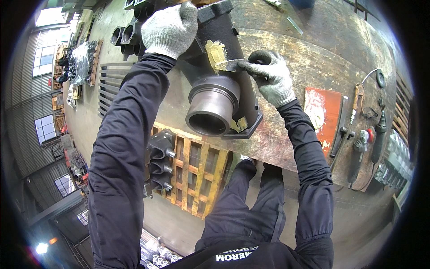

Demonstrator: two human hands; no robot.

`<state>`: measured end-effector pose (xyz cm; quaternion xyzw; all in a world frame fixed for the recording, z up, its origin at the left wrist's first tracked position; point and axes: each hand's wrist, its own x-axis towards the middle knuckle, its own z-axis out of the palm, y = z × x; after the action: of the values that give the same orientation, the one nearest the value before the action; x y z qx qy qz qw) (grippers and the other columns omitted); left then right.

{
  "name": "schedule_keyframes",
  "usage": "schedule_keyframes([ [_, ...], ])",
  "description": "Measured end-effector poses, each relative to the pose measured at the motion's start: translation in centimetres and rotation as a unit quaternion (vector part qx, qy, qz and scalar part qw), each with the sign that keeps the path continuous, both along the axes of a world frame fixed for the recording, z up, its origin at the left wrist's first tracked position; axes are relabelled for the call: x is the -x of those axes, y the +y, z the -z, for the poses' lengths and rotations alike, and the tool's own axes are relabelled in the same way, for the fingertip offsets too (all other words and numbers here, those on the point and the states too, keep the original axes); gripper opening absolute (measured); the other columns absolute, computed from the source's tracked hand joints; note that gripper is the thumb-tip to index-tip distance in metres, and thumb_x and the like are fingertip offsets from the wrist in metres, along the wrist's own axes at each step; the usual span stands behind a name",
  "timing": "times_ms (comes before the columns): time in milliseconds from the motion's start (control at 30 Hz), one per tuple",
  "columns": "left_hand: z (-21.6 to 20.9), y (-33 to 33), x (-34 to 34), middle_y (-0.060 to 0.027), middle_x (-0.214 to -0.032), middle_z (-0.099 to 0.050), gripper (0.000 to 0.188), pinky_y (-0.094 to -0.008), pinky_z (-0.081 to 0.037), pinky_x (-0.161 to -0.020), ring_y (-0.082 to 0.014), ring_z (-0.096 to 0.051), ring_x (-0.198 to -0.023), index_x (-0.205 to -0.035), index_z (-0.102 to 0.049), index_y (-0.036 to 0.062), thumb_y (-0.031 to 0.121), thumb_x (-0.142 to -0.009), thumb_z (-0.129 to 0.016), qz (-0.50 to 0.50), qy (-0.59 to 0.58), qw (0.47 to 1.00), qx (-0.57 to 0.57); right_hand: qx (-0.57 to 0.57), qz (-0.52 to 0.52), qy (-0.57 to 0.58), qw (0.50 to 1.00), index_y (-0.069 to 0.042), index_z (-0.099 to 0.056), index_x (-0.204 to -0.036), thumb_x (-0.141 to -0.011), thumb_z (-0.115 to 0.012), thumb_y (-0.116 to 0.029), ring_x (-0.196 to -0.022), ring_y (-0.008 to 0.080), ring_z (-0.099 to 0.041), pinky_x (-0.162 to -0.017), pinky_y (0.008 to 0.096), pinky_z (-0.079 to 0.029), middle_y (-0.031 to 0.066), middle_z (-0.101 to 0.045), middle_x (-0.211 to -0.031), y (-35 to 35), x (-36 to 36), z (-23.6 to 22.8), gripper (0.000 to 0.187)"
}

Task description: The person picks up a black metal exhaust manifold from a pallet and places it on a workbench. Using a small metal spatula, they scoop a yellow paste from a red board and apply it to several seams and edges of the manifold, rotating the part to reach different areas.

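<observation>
A black cast metal pipe fitting (pixel 218 28) with a round bored outlet lies on the worktable in front of me. Pale yellow putty (pixel 215 51) is smeared on its upper side, and a second patch of putty (pixel 241 124) sits near its flanged near end. My left hand (pixel 169 29), in a white knit glove, is closed on the fitting's far left side; some fingertips are hidden. Between the fingers of my gloved right hand (pixel 271 75) is a thin putty knife (pixel 230 66), its blade against the lower edge of the larger putty patch. The right glove's fingertips are darkened.
Right of the fitting, the worn table (pixel 286 130) holds an orange board (pixel 323 117) smeared with pale paste, an angle grinder (pixel 359 145) and a slim power tool (pixel 380 130). On the floor are a wooden pallet (pixel 197 172) and dark castings (pixel 160 152); more castings (pixel 130 33) stand far left.
</observation>
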<state>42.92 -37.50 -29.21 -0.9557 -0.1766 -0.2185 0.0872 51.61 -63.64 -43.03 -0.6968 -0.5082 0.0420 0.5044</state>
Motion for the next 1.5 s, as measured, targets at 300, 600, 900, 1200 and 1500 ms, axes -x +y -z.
schedule_keyframes([
  [300,0.0,0.3,0.1,-0.0187,-0.086,-0.074,0.056,-0.0471,-0.057,-0.075,-0.0402,-0.072,-0.082,-0.094,-0.078,0.0074,0.050,-0.107,-0.044,0.025,-0.004,0.999,-0.024,-0.065,0.019,0.093,0.993,-0.025,-0.080,-0.116,-0.075,-0.076,0.005,-0.101,0.0294,-0.067,-0.089,0.0372,-0.057,0.0091,-0.072,-0.109,2.1,-2.3,1.0,0.051],
  [600,0.0,-0.2,-0.1,-0.0191,-0.085,-0.073,0.057,-0.0477,-0.057,-0.074,-0.0409,-0.072,-0.082,-0.093,-0.077,0.0075,0.051,-0.107,-0.043,0.017,-0.010,1.000,-0.009,-0.036,0.053,0.104,0.992,-0.024,-0.080,-0.117,-0.075,-0.076,0.004,-0.102,0.0281,-0.068,-0.089,0.0365,-0.058,0.0084,-0.071,-0.110,0.3,-0.4,0.9,0.051],
  [900,0.0,0.0,0.0,-0.0178,-0.085,-0.074,0.057,-0.0467,-0.058,-0.075,-0.0395,-0.073,-0.081,-0.096,-0.079,0.0092,0.053,-0.106,-0.044,0.005,-0.003,1.000,-0.015,-0.063,0.022,-0.012,0.998,-0.030,-0.079,-0.120,-0.071,-0.073,0.006,-0.105,0.0313,-0.068,-0.093,0.0396,-0.058,0.0101,-0.072,-0.115,2.0,-1.8,-0.8,0.061],
  [1200,-0.2,-0.1,0.0,-0.0179,-0.087,-0.075,0.057,-0.0472,-0.058,-0.076,-0.0399,-0.073,-0.083,-0.096,-0.079,0.0097,0.053,-0.105,-0.044,-0.018,0.015,1.000,0.011,0.006,0.059,0.195,0.979,-0.023,-0.078,-0.121,-0.083,-0.079,-0.003,-0.102,0.0239,-0.067,-0.090,0.0329,-0.055,0.0073,-0.069,-0.110,0.5,0.2,0.5,0.043],
  [1500,0.0,0.0,-0.2,-0.0169,-0.087,-0.075,0.056,-0.0472,-0.057,-0.076,-0.0399,-0.072,-0.083,-0.095,-0.079,0.0110,0.052,-0.106,-0.042,0.010,-0.012,1.000,-0.027,-0.005,0.062,0.138,0.989,-0.016,-0.076,-0.126,-0.085,-0.077,0.003,-0.101,0.0185,-0.068,-0.088,0.0292,-0.056,0.0078,-0.068,-0.115,0.6,1.5,1.3,0.046],
])
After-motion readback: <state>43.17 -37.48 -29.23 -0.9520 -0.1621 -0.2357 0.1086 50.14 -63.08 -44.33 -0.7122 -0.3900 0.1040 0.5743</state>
